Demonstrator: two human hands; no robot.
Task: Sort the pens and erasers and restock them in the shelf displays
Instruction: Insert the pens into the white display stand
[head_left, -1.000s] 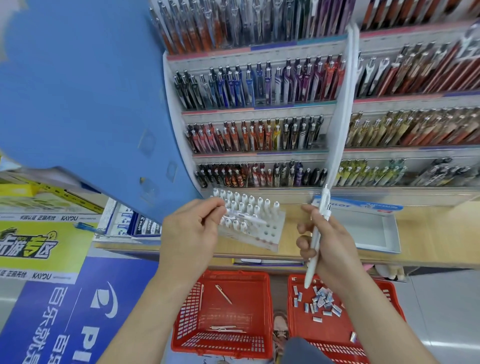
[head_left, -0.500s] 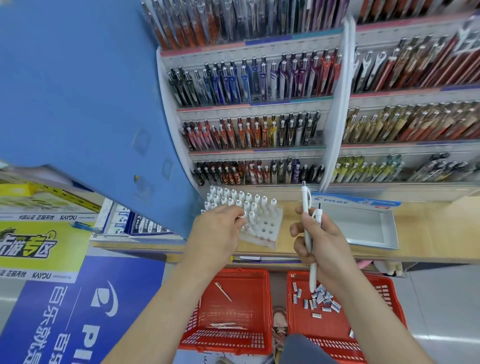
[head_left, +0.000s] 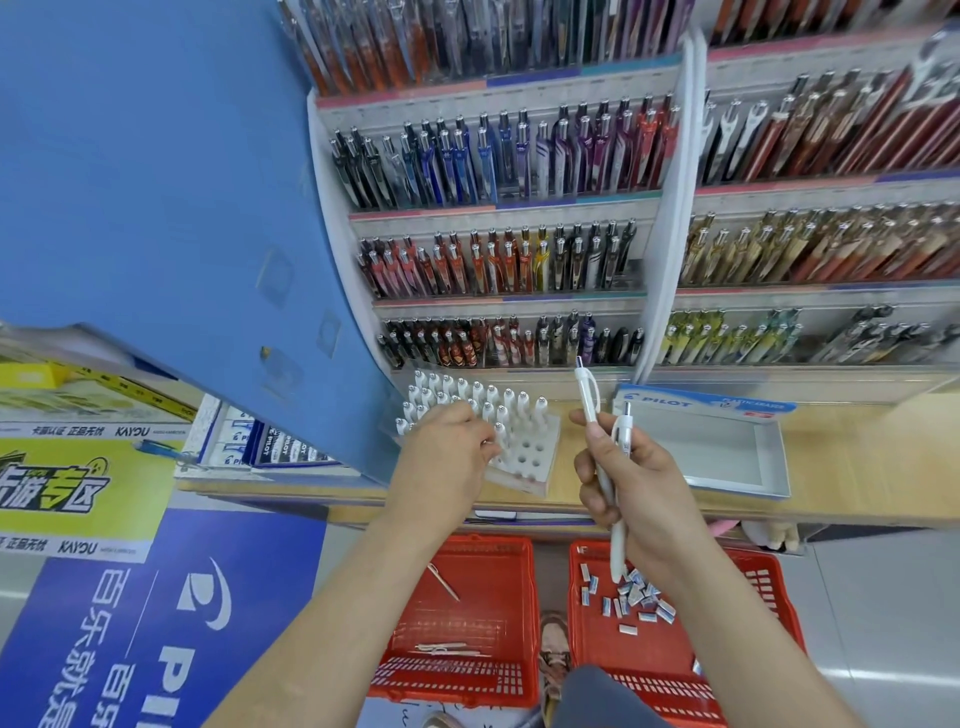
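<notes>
My right hand (head_left: 639, 483) holds two white pens (head_left: 588, 400) upright in front of the wooden counter. My left hand (head_left: 447, 457) rests over a white pen holder block (head_left: 530, 457) full of white pens, its fingers pinched on one pen at the front row. An open white Pilot eraser box (head_left: 774, 467) sits empty on the counter to the right. Below, a red basket (head_left: 763, 587) holds several small erasers (head_left: 634, 597), and another red basket (head_left: 498, 556) holds a few pens (head_left: 442, 581).
Tiered shelves of coloured pens (head_left: 519, 150) rise behind the counter (head_left: 857, 467). A large blue panel (head_left: 156, 182) stands at the left, with Pilot boxes (head_left: 270, 447) beneath it. My shoe (head_left: 553, 654) shows between the baskets on the grey floor.
My left hand carried a white pen from the side down onto the holder block and now presses it into a hole. A second pen has slid up in my right hand.
</notes>
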